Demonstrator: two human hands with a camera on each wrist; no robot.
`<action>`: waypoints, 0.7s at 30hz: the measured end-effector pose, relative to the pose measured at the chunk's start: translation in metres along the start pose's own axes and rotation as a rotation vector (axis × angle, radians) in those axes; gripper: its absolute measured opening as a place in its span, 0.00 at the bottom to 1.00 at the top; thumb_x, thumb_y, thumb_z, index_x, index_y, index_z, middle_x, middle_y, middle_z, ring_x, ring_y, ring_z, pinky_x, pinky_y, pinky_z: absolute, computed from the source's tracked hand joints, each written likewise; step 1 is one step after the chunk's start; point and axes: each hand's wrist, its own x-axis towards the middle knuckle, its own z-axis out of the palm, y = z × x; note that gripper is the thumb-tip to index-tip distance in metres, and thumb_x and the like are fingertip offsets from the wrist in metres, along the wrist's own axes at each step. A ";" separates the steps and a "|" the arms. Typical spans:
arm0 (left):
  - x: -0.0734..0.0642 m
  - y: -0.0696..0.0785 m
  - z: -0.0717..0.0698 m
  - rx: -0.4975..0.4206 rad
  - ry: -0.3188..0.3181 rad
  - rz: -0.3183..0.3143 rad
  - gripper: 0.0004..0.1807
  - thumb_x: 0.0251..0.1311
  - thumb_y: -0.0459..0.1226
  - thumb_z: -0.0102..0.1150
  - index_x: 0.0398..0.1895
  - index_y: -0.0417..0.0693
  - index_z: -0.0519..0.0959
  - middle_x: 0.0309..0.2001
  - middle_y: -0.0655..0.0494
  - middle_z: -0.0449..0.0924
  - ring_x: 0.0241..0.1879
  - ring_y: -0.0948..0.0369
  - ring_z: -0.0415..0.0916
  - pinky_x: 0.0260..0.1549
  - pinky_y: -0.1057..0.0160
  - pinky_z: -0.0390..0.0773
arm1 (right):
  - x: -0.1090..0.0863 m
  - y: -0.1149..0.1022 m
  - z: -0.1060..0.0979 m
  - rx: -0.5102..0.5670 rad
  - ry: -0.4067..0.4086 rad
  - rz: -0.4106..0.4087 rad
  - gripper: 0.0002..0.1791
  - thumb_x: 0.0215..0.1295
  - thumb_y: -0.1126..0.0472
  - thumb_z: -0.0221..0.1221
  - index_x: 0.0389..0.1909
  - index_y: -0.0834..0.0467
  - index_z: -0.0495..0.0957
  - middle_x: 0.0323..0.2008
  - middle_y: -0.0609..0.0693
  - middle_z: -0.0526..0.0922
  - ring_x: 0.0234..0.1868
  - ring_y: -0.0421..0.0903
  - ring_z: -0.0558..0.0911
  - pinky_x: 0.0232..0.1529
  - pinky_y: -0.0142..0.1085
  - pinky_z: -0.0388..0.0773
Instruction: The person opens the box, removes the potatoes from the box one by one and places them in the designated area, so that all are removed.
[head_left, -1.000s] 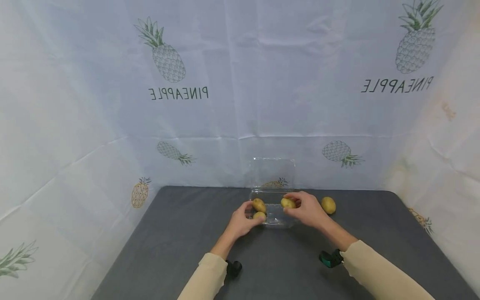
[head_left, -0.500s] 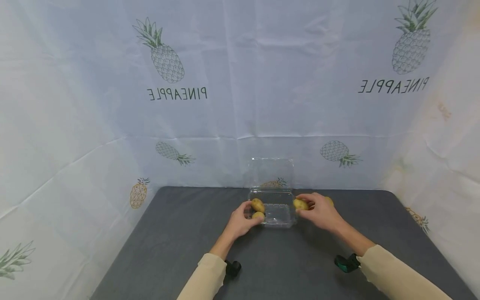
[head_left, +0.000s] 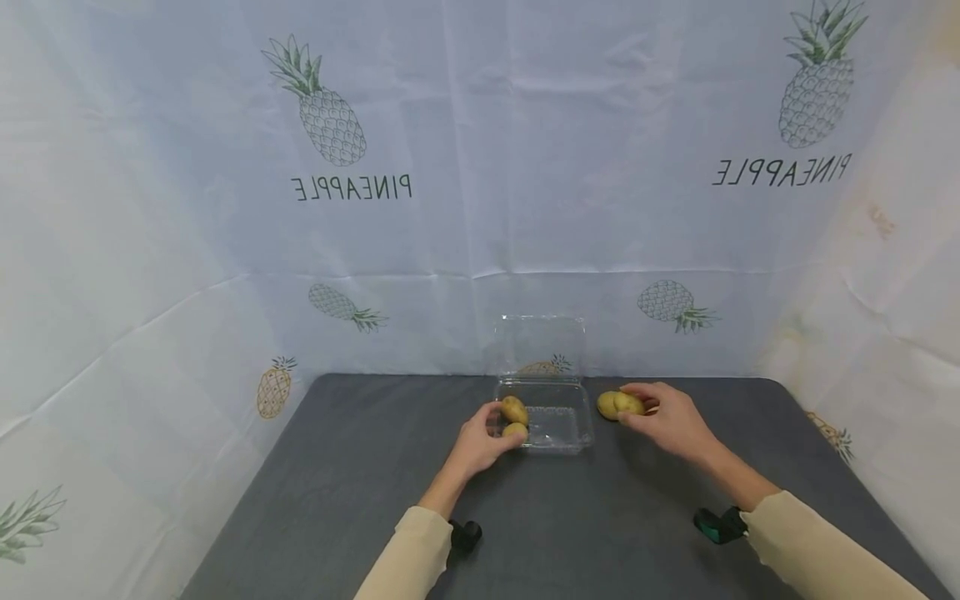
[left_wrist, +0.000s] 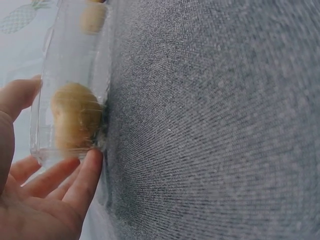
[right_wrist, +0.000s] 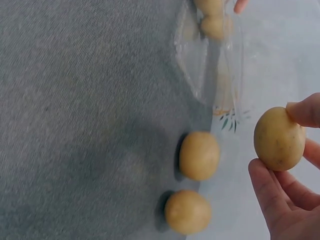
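My right hand [head_left: 670,421] pinches a yellow potato [right_wrist: 279,138] between thumb and fingertips, raised to the right of a clear plastic container [head_left: 577,448]. Two more potatoes, a nearer one [right_wrist: 199,155] and a farther one [right_wrist: 187,212], lie on the table below it; the hand hides one of them in the head view. At the container's left end, my left hand [head_left: 477,439] grips the box, thumb at the rim and fingers against the end wall [left_wrist: 65,155]. Inside, close to that hand, sit an upper potato [head_left: 514,409] and a lower potato [head_left: 515,431].
The container's clear lid [head_left: 540,343] stands raised at the back, near the pineapple-print cloth [head_left: 480,208] that hangs behind and beside the table. Dark grey cloth covers the table [head_left: 360,500]. A black wrist device shows under each sleeve.
My right hand has moved right with its potato, from over the container to beside it. A table potato now shows left of the hand, while another went out of sight behind it.
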 end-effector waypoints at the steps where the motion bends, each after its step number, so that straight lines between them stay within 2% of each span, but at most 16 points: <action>1: 0.000 0.000 0.000 0.000 0.000 -0.001 0.41 0.60 0.49 0.71 0.72 0.42 0.67 0.62 0.39 0.75 0.56 0.44 0.78 0.52 0.43 0.80 | -0.001 0.002 -0.001 -0.004 0.003 0.003 0.25 0.66 0.56 0.68 0.60 0.63 0.80 0.52 0.62 0.80 0.46 0.56 0.83 0.39 0.43 0.82; 10: -0.001 -0.001 0.002 -0.008 0.006 0.000 0.40 0.60 0.49 0.72 0.72 0.43 0.68 0.62 0.39 0.75 0.56 0.45 0.78 0.52 0.43 0.79 | -0.005 0.023 -0.011 -0.024 0.022 0.053 0.29 0.69 0.49 0.67 0.63 0.62 0.78 0.55 0.64 0.79 0.49 0.58 0.82 0.39 0.44 0.80; 21: 0.000 -0.002 0.003 -0.020 0.008 -0.015 0.41 0.60 0.49 0.72 0.72 0.44 0.68 0.63 0.39 0.74 0.57 0.44 0.77 0.52 0.43 0.79 | -0.005 0.049 -0.022 -0.008 0.054 0.142 0.30 0.72 0.49 0.64 0.65 0.64 0.76 0.57 0.68 0.78 0.52 0.63 0.80 0.39 0.46 0.82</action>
